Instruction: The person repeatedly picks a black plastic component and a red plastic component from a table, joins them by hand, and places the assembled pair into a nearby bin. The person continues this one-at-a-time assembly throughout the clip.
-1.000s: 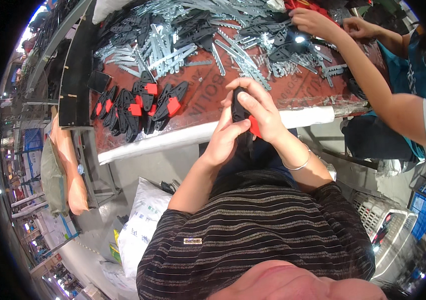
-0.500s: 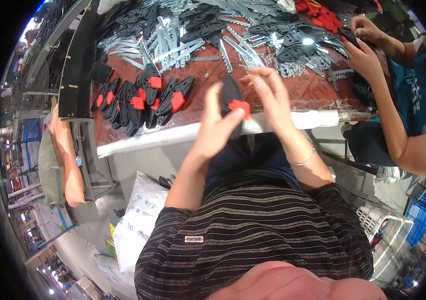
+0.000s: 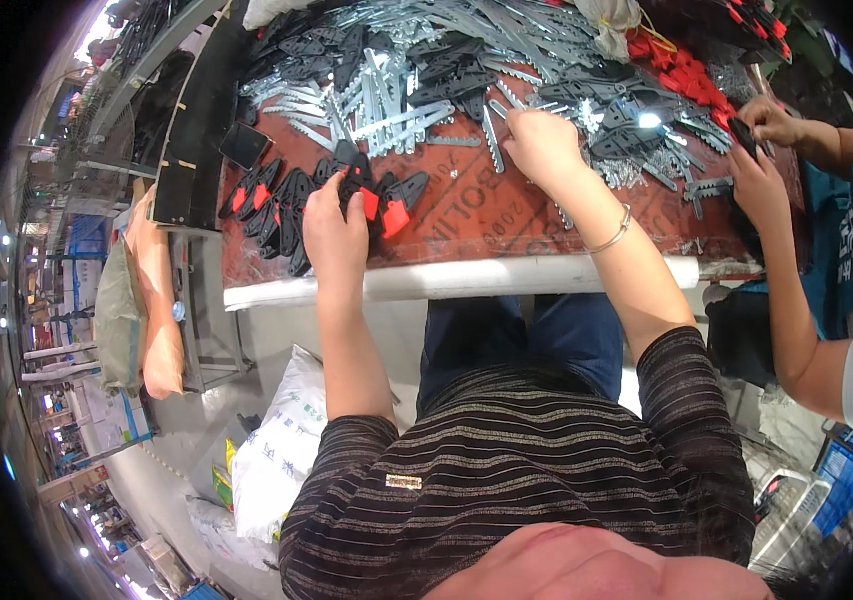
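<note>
My left hand point(image 3: 334, 225) is at the pile on the left of the table, its thumb and fingers around the near end of a black, pointed plastic piece with a red tab point(image 3: 370, 206). Part of that piece is hidden behind the fingers. Several like it, black pieces with red tabs point(image 3: 291, 215), lie bunched beside the hand. My right hand point(image 3: 544, 150) reaches to the middle of the table with its fingers curled together, beside silver toothed metal strips point(image 3: 493, 138). Whatever its fingertips pinch is hidden.
Behind my hands spreads a heap of toothed strips point(image 3: 381, 95) and black plastic parts point(image 3: 446, 70). Red parts point(image 3: 681, 75) lie back right. A co-worker's hands point(image 3: 766, 150) hold a black piece at the right. A white roll point(image 3: 466, 280) edges the red table point(image 3: 466, 205).
My left hand has carried the black piece with the red tab leftward from in front of me to the pile. My right hand has moved forward to the metal parts and its fingers have closed.
</note>
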`<state>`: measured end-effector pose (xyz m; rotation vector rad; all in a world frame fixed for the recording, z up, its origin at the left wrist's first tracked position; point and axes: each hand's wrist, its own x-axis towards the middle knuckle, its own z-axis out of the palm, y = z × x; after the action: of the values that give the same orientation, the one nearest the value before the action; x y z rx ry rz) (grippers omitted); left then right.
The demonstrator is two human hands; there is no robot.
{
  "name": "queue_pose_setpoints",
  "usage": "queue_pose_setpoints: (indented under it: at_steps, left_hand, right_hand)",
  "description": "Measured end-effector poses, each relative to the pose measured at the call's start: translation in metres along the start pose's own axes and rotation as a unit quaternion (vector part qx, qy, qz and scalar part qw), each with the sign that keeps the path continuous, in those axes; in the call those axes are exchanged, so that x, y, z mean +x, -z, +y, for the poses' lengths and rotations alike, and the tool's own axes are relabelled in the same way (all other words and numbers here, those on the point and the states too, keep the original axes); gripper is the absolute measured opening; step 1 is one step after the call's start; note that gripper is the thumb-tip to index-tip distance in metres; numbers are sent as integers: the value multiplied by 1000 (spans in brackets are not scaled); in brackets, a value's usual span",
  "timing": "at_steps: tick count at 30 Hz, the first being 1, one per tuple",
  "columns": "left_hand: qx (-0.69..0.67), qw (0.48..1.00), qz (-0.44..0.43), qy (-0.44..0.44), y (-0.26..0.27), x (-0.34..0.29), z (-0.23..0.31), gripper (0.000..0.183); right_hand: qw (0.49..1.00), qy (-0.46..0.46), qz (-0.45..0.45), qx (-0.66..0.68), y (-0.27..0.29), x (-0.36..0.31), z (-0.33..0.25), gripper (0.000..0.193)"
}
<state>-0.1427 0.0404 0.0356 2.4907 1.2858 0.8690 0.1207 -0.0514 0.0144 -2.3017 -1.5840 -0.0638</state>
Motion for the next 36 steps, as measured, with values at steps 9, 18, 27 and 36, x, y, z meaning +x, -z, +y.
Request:
queue_pose_setpoints:
  at_steps: [9,18,27,36]
  left_hand:
    - [-52,984,25,-169,-29,48,49,32]
    - [104,965,-123,-208,-106,121,82,37]
    - [-357,911,-198,-53,-80,110,101,33]
    - [-714,581,-340,192,-64,-4,144,28]
  right_hand:
    - [971,6,104,215,28,-35,-5,16]
    - [763,-169,54,621,33,-138,4,10]
    - [733,-196,93,645,12,-145,14,11]
    - [698,-172,205,665,39,-129,7,10]
